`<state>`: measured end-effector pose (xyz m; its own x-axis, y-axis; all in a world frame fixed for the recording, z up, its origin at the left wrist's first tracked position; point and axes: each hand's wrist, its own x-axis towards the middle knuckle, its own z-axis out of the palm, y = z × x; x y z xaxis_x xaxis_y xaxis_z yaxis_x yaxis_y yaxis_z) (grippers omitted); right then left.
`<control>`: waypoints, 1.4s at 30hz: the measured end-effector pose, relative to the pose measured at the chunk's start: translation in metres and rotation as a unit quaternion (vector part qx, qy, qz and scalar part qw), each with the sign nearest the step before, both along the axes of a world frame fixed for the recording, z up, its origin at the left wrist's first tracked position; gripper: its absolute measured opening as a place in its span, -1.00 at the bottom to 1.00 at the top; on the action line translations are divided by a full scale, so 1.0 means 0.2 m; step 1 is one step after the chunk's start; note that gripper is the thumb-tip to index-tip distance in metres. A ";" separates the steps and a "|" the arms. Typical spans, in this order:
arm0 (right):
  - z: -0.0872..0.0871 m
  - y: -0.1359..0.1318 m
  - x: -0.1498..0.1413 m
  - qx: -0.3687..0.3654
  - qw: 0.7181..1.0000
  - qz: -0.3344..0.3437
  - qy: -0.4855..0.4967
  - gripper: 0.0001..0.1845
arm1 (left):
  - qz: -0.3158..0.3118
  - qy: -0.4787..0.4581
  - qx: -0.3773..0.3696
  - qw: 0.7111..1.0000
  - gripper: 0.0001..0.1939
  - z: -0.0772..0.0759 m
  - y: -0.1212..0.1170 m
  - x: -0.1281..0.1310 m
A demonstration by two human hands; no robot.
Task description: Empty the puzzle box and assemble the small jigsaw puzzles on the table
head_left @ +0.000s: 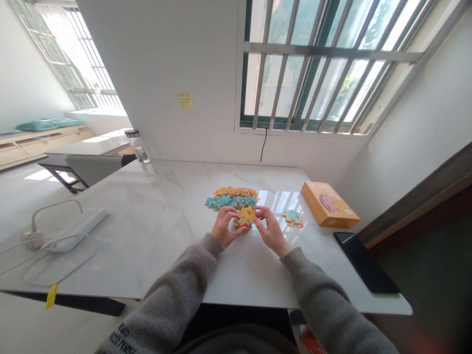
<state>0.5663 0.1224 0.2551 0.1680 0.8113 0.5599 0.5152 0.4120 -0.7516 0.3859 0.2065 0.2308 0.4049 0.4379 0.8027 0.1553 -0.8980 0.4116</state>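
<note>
"Yellow puzzle part [247,215], where is it exactly?"

"It is between the left hand [224,228] and the right hand [272,230], above the near side of the puzzle heaps. Whether it is one piece or several joined, I cannot tell."

"And how is the grip of each hand?"

"The left grip is narrow, with thumb and fingers holding the left edge. The right grip is also narrow, and it holds the right edge."

"What is lying around them?"

"Just beyond the hands, on the white desk [165,246], there is a teal heap [231,202] of puzzle pieces, and behind it an orange heap [236,191]. Some more pieces [237,225] show below the held part, partly hidden."

"Is something on the right side?"

"Yes, a small puzzle group [293,219], blue, yellow and red, lies near the right hand. Farther right stands an orange box [329,205] with a pink picture, and nearer to the person is a black flat device [366,263]."

"And on the left?"

"A white power strip [79,230] with cables lies there, and a clear bottle [139,147] stands at the far left corner"
</note>
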 end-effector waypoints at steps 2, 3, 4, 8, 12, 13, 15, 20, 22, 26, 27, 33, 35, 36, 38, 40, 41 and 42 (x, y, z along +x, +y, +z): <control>-0.02 0.01 0.00 -0.003 0.999 -0.024 0.033 -0.76 | -0.027 0.045 0.013 0.999 -0.70 -0.02 -0.02 0.01; -0.02 0.02 0.01 -0.003 0.999 -0.030 0.041 -0.75 | -0.036 0.063 0.020 0.997 -0.69 -0.02 -0.03 0.02; -0.03 0.02 0.02 -0.002 0.999 -0.033 0.043 -0.75 | -0.036 0.072 0.025 0.996 -0.69 -0.02 -0.04 0.02; -0.03 0.01 0.04 -0.015 1.000 -0.023 0.002 -0.73 | -0.022 0.079 0.035 0.996 -0.63 0.00 -0.04 0.00; -0.02 -0.01 0.03 -0.044 0.999 0.016 -0.013 -0.73 | -0.071 0.097 0.051 0.992 -0.67 0.01 -0.03 -0.01; -0.02 -0.01 0.03 -0.044 0.999 0.019 -0.017 -0.73 | -0.072 0.096 0.047 0.992 -0.69 0.01 -0.02 -0.01; -0.01 -0.03 0.04 -0.027 0.999 0.018 -0.042 -0.71 | -0.060 0.085 0.029 0.994 -0.72 0.01 -0.02 -0.02; 0.03 -0.07 0.06 0.019 0.986 0.049 -0.156 -0.60 | -0.049 0.032 -0.032 0.998 -0.76 0.01 -0.01 -0.01; 0.03 -0.07 0.09 0.025 0.982 0.054 -0.178 -0.57 | -0.066 0.030 -0.037 0.997 -0.77 0.01 -0.01 -0.01; 0.00 -0.04 0.23 0.016 0.983 0.010 -0.185 -0.61 | -0.045 0.044 -0.047 0.997 -0.48 -0.02 0.01 -0.01; -0.01 -0.03 0.29 0.004 0.982 -0.022 -0.186 -0.61 | -0.030 0.052 -0.047 0.997 -0.44 -0.03 0.02 -0.02; -0.09 -0.06 0.65 -0.193 0.922 -0.207 -0.265 -0.60 | 0.014 0.114 -0.041 0.993 -0.61 -0.08 0.06 -0.02; -0.12 -0.08 0.72 -0.220 0.901 -0.234 -0.291 -0.62 | 0.022 0.117 -0.043 0.992 -0.65 -0.09 0.07 -0.02; -0.13 -0.09 0.74 -0.232 0.892 -0.245 -0.302 -0.64 | 0.024 0.117 -0.044 0.992 -0.67 -0.09 0.07 -0.02; -0.15 -0.10 0.76 -0.261 0.875 -0.257 -0.317 -0.69 | 0.028 0.114 -0.049 0.992 -0.69 -0.08 0.06 -0.01; -0.15 -0.10 0.74 -0.268 0.865 -0.268 -0.328 -0.69 | 0.031 0.113 -0.053 0.992 -0.70 -0.08 0.06 -0.01; -0.15 -0.09 0.72 -0.254 0.866 -0.278 -0.330 -0.67 | 0.032 0.114 -0.054 0.992 -0.70 -0.07 0.06 -0.01; -0.14 -0.08 0.68 -0.229 0.870 -0.287 -0.329 -0.66 | 0.033 0.115 -0.056 0.991 -0.70 -0.07 0.06 0.00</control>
